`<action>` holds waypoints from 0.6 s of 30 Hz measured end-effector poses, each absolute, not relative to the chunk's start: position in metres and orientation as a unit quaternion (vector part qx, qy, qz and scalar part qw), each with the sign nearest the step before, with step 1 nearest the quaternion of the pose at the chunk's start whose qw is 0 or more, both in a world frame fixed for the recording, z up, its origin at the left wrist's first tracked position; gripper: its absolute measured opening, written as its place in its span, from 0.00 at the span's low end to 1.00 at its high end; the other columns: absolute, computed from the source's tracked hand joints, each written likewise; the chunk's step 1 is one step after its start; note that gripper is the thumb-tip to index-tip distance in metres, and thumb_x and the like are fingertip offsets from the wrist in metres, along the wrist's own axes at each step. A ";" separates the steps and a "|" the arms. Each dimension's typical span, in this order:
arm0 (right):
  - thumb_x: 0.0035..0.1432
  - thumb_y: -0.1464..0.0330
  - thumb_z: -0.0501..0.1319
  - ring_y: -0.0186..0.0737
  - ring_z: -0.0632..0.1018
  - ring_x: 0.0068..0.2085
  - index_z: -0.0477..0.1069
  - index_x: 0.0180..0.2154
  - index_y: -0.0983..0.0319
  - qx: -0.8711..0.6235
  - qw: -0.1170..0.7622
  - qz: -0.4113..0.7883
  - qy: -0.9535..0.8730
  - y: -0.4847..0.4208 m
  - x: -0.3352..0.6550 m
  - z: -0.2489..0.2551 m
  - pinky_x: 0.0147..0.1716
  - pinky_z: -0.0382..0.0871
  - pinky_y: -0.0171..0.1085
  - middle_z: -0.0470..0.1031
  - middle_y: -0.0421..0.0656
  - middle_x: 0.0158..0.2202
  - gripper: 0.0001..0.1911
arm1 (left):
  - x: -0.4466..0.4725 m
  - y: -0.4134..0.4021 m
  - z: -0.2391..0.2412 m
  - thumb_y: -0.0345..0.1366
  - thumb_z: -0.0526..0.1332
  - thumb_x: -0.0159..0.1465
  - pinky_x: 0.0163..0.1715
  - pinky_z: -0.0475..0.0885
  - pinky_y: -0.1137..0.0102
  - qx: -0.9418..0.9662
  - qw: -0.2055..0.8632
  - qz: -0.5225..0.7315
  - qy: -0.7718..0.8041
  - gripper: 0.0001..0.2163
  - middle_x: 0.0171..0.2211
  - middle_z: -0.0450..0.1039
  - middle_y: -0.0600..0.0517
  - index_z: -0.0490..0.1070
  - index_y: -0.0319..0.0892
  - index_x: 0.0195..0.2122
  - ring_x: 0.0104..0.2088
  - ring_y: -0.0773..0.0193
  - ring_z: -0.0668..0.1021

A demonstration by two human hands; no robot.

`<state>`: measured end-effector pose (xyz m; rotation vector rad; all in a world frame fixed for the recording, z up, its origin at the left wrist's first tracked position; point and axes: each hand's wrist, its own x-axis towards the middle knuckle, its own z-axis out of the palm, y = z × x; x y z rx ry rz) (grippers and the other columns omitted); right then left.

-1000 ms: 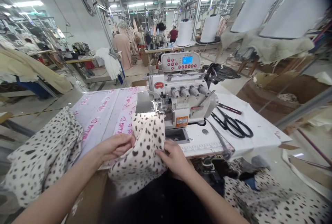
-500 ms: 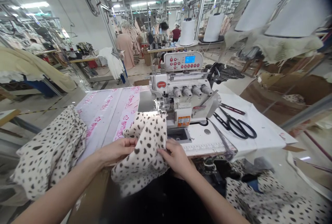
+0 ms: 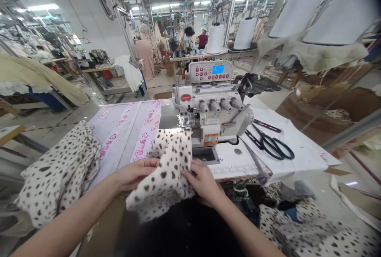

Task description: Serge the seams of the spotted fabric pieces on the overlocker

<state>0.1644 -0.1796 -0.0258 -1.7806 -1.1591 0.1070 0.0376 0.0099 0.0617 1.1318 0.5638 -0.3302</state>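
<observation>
The white metal sewing machine [image 3: 212, 106] bears a red badge [image 3: 186, 97] too small to read, and left of it pink Chinese characters repeat across glossy, pale plastic film [image 3: 117, 130]. In front of the machine, the person's left hand [image 3: 135, 173], fingers curled inward, and right hand [image 3: 204, 181], thumb uppermost, both pinch soft, folded cream fabric with black spots [image 3: 172, 165], its far edge at the machine's needle area.

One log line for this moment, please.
left hand: holding spotted fabric | right hand: pinching its right edge | fabric's far edge: at overlock sewing machine | scissors: lying right of machine
</observation>
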 end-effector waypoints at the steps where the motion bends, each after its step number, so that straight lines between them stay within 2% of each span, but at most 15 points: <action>1: 0.57 0.68 0.57 0.40 0.68 0.33 0.62 0.21 0.61 -0.731 0.486 0.045 -0.476 -0.180 0.164 -0.026 0.32 0.62 0.37 0.67 0.42 0.26 0.13 | 0.037 0.011 0.067 0.34 0.69 0.46 0.33 0.70 0.70 0.529 0.796 -0.144 0.257 0.13 0.29 0.73 0.50 0.71 0.37 0.31 0.29 0.65 0.75; 3: 0.57 0.69 0.57 0.40 0.68 0.33 0.62 0.21 0.62 -0.731 0.487 0.046 -0.476 -0.179 0.165 -0.026 0.33 0.62 0.37 0.68 0.42 0.26 0.13 | 0.037 0.014 0.077 0.35 0.67 0.48 0.27 0.67 0.73 0.544 0.796 -0.126 0.233 0.11 0.24 0.69 0.53 0.66 0.38 0.27 0.25 0.68 0.72; 5: 0.57 0.69 0.58 0.40 0.68 0.33 0.63 0.21 0.62 -0.729 0.488 0.047 -0.478 -0.179 0.165 -0.027 0.33 0.62 0.37 0.68 0.43 0.27 0.12 | 0.039 0.019 0.088 0.37 0.67 0.48 0.21 0.61 0.77 0.570 0.789 -0.116 0.201 0.14 0.20 0.63 0.56 0.60 0.39 0.23 0.20 0.72 0.67; 8: 0.57 0.68 0.57 0.40 0.68 0.32 0.64 0.21 0.62 -0.727 0.492 0.045 -0.476 -0.179 0.165 -0.025 0.34 0.62 0.38 0.68 0.42 0.26 0.12 | 0.047 0.032 0.104 0.39 0.67 0.46 0.20 0.61 0.76 0.656 0.730 -0.086 0.172 0.17 0.21 0.62 0.56 0.57 0.40 0.24 0.20 0.71 0.66; 10: 0.57 0.67 0.57 0.40 0.69 0.32 0.65 0.22 0.62 -0.720 0.504 0.058 -0.474 -0.181 0.164 -0.023 0.34 0.63 0.38 0.69 0.42 0.26 0.13 | 0.053 0.044 0.114 0.41 0.65 0.48 0.24 0.65 0.73 0.762 0.620 -0.005 0.189 0.15 0.26 0.66 0.54 0.59 0.42 0.27 0.24 0.67 0.69; 13: 0.57 0.66 0.57 0.40 0.70 0.33 0.68 0.24 0.63 -0.693 0.545 0.116 -0.458 -0.185 0.161 -0.020 0.34 0.64 0.36 0.71 0.42 0.29 0.11 | 0.064 0.056 0.120 0.40 0.59 0.56 0.35 0.68 0.65 0.891 0.302 0.232 0.246 0.08 0.31 0.67 0.50 0.66 0.42 0.33 0.32 0.61 0.71; 15: 0.57 0.65 0.57 0.39 0.71 0.32 0.69 0.25 0.63 -0.674 0.574 0.159 -0.437 -0.186 0.158 -0.017 0.33 0.65 0.35 0.71 0.42 0.29 0.11 | 0.072 0.049 0.113 0.38 0.55 0.59 0.44 0.66 0.60 0.910 0.125 0.331 0.214 0.09 0.35 0.68 0.47 0.69 0.41 0.37 0.39 0.57 0.71; 16: 0.57 0.65 0.57 0.38 0.71 0.32 0.70 0.25 0.63 -0.666 0.587 0.178 -0.425 -0.186 0.157 -0.016 0.32 0.65 0.34 0.71 0.41 0.28 0.11 | 0.075 0.041 0.107 0.37 0.53 0.60 0.47 0.65 0.59 0.922 0.088 0.336 0.169 0.10 0.39 0.68 0.46 0.70 0.41 0.39 0.43 0.56 0.70; 18: 0.55 0.64 0.59 0.39 0.72 0.32 0.71 0.28 0.63 -0.653 0.604 0.213 -0.404 -0.186 0.153 -0.011 0.32 0.65 0.34 0.73 0.41 0.29 0.09 | 0.082 0.019 0.092 0.35 0.51 0.63 0.50 0.64 0.61 0.949 0.092 0.296 0.054 0.12 0.46 0.67 0.46 0.70 0.41 0.43 0.48 0.57 0.68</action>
